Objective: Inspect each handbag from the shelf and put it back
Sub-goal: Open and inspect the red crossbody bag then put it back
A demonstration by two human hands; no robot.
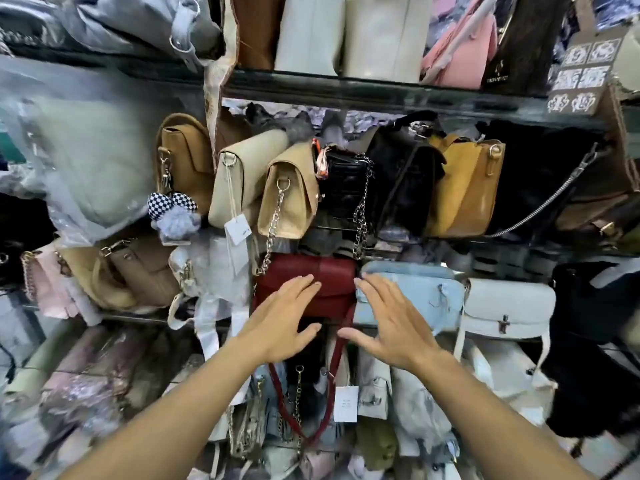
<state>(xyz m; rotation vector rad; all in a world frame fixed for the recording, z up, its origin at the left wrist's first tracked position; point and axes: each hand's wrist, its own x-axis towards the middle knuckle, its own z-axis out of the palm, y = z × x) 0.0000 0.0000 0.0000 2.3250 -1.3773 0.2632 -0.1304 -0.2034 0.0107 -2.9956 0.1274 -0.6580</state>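
So, my left hand (280, 320) and right hand (384, 323) are spread wide and empty. The red handbag (334, 289) at my fingertips looks light and stiffish, so I'd grip its sides.

Hunting for anything legible here, and it's slim pickings. A white tag (237, 229) dangles from the cream handbag (239, 174) on the middle shelf: there's a short line of print on it, too small and soft to read. Lower down, a second white tag (345, 403) hangs just beside a red strap (336, 358), carrying a few faint lines, equally unreadable. Up at top right, the dark brown bag (519, 39) shows a gold emblem and a row of gold lettering near its bottom edge (tiny, and smeared), impossible to make out. Next to it, a brown card (585, 71) bears white ornamental squares, patterns and not letters
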